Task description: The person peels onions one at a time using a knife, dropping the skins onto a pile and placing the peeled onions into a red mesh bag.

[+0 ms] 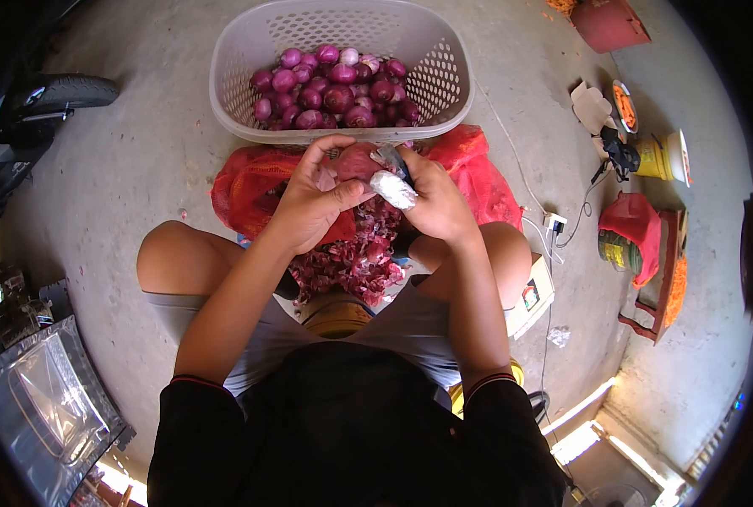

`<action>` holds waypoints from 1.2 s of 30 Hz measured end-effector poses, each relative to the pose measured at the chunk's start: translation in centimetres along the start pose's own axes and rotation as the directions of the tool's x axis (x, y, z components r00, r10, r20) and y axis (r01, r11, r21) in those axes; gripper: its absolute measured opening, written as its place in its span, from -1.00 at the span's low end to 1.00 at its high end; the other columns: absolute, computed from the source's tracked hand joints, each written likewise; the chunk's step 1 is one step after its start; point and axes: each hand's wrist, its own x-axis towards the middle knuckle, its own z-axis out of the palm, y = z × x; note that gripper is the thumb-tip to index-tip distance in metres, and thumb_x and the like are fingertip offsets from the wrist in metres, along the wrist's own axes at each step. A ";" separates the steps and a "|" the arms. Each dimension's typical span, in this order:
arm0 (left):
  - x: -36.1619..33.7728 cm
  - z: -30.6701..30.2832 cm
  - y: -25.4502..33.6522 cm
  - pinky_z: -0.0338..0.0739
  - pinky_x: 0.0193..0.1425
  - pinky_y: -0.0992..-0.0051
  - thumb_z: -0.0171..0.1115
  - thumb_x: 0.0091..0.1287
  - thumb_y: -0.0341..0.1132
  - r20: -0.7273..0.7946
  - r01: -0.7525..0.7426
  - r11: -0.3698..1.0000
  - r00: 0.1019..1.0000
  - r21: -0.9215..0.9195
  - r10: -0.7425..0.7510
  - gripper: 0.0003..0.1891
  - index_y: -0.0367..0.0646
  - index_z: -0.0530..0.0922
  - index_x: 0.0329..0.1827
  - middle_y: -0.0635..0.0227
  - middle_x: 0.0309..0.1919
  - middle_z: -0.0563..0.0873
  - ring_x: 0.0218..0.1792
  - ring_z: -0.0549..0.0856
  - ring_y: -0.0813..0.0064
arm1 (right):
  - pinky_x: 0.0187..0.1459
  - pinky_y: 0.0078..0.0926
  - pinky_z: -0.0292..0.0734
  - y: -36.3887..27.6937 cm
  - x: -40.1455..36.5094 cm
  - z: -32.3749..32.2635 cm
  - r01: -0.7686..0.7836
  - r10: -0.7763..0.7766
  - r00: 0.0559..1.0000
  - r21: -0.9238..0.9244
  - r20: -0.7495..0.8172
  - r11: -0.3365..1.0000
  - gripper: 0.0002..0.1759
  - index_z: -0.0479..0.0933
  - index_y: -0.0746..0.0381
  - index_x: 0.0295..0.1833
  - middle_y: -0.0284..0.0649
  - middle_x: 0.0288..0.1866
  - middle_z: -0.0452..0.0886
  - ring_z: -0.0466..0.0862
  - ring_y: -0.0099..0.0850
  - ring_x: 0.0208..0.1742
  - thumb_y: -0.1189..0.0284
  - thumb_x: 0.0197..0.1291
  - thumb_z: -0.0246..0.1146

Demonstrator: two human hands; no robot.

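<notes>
My left hand (309, 201) is closed around a red onion (357, 160), thumb on the near side and fingers behind. My right hand (440, 196) grips a small knife (398, 163) against the onion's right side; only part of the knife shows. A white wrapping (393, 190) covers the right thumb. Beneath both hands lies a heap of loose onion skins (351, 266) between my legs. Red mesh sacks (478, 182) spread to either side of the heap. Just beyond the hands stands a grey plastic basket (224, 84) holding several peeled purple onions (338, 99).
A wheel (76, 90) reaches in at the left. To the right, a cable with a power socket (554, 223) crosses the concrete floor. A yellow bucket (657, 159), a red-covered container (632, 237) and a small wooden bench (668, 279) stand along the right wall.
</notes>
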 end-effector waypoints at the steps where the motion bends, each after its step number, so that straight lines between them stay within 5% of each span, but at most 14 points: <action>1: 0.1 0.1 0.0 0.45 0.27 0.27 0.29 0.21 -0.52 -0.020 -0.022 1.000 1.000 -0.008 0.022 -0.42 -0.03 0.27 0.28 0.28 0.21 0.45 0.19 0.51 0.37 | -0.16 -0.16 0.50 0.1 0.1 0.1 0.001 -0.001 1.000 0.006 -0.002 1.000 -0.48 0.46 0.36 -0.02 0.15 -0.32 0.60 0.64 0.05 -0.20 0.13 0.11 0.26; 6: 0.2 -0.2 -0.1 0.49 0.21 0.39 0.25 0.17 -0.67 -0.047 -0.156 0.985 0.986 0.070 0.159 -0.43 -0.12 0.31 0.23 0.18 0.16 0.50 0.13 0.54 0.40 | -0.19 -0.13 0.48 0.2 0.4 0.8 0.050 -0.050 0.999 0.044 -0.005 0.998 -0.59 0.47 0.38 -0.11 0.16 -0.35 0.58 0.60 0.11 -0.21 0.24 0.10 0.23; 21: 0.3 -0.3 -1.3 0.43 0.27 0.38 0.30 0.11 -0.68 -0.011 -0.386 0.861 0.911 0.331 0.413 -0.38 -0.13 0.26 0.21 0.20 0.17 0.47 0.17 0.51 0.41 | -0.29 -0.16 0.44 0.6 0.5 1.8 0.069 -0.062 0.995 0.095 -0.082 0.993 -0.77 0.48 0.36 -0.24 0.14 -0.46 0.54 0.56 0.12 -0.33 0.44 0.00 0.12; 24: 0.4 0.1 -0.6 0.48 0.22 0.39 0.32 0.14 -0.63 0.028 -0.381 0.855 0.917 0.352 0.398 -0.40 -0.12 0.22 0.20 0.21 0.07 0.48 0.15 0.49 0.45 | -0.31 -0.19 0.44 0.1 0.6 1.4 0.052 -0.038 0.994 0.148 -0.098 0.988 -0.76 0.49 0.33 -0.24 0.11 -0.48 0.54 0.55 0.10 -0.36 0.39 0.02 0.17; 27: 0.2 0.7 1.3 0.44 0.23 0.40 0.31 0.18 -0.54 -0.012 -0.175 0.970 0.984 0.171 0.180 -0.38 -0.09 0.19 0.26 0.20 0.06 0.48 0.15 0.47 0.45 | -0.33 -0.18 0.44 0.1 0.6 1.0 0.035 -0.021 0.995 0.140 -0.099 0.990 -0.74 0.48 0.32 -0.26 0.09 -0.47 0.54 0.56 0.09 -0.37 0.35 0.02 0.21; 28: 0.1 1.0 1.6 0.42 0.23 0.40 0.29 0.22 -0.48 -0.013 -0.169 0.952 0.984 0.255 0.178 -0.39 -0.12 0.21 0.31 0.22 0.08 0.48 0.13 0.48 0.45 | -0.34 -0.17 0.44 0.2 0.6 0.9 0.030 -0.017 0.995 0.128 -0.099 0.991 -0.74 0.48 0.32 -0.26 0.08 -0.47 0.55 0.56 0.09 -0.36 0.34 0.02 0.22; 36: -0.3 0.4 0.5 0.41 0.29 0.27 0.20 0.32 -0.37 -0.015 -0.072 0.994 0.997 0.080 0.073 -0.46 -0.19 0.24 0.33 0.18 0.24 0.43 0.23 0.48 0.33 | -0.41 -0.13 0.43 0.9 0.6 0.5 0.322 -0.360 0.925 -0.251 -0.120 0.913 -0.70 0.46 0.24 -0.28 -0.04 -0.48 0.55 0.58 0.01 -0.41 0.36 -0.18 0.28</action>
